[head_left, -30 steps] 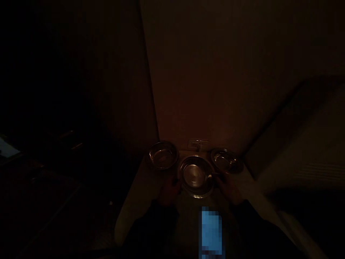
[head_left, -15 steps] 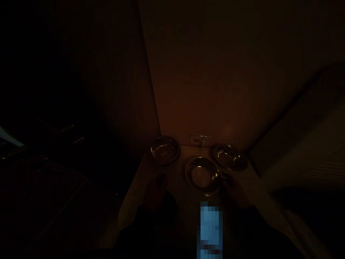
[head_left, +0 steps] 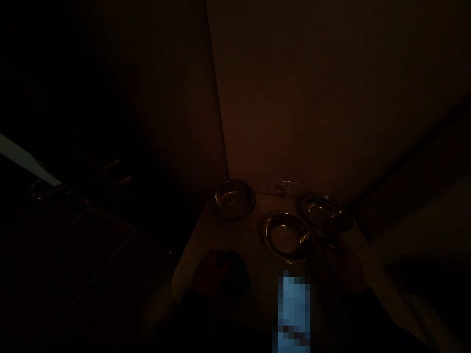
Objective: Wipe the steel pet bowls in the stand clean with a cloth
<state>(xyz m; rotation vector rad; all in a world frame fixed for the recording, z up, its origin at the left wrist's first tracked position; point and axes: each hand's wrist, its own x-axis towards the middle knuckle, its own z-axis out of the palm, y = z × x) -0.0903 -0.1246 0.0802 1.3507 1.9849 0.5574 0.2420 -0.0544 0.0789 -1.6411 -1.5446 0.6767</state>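
The scene is very dark. Three shallow round metal bowls stand on a small pale table [head_left: 195, 255]: a left bowl [head_left: 231, 214], a middle bowl [head_left: 286, 239] and a right bowl [head_left: 326, 212]. My left hand [head_left: 209, 272] is low over the table's left side, fingers curled beside a dark, soft-looking mass; whether it grips this is hard to make out. Right of the middle bowl and just below the right bowl is my right hand [head_left: 346, 267], apart from the middle bowl. Its fingers look closed, with a small bright glint at them.
A wall socket [head_left: 284, 186] with a plug in it sits low on the wall behind the bowls. The walls meet in a corner behind the left bowl. A lit blurred blue patch [head_left: 294, 304] shows at the bottom. Dim objects lie far left.
My right hand has drawn away from the middle bowl's rim, to the right. My left hand has come slightly nearer to me. The whole view has shifted a little.
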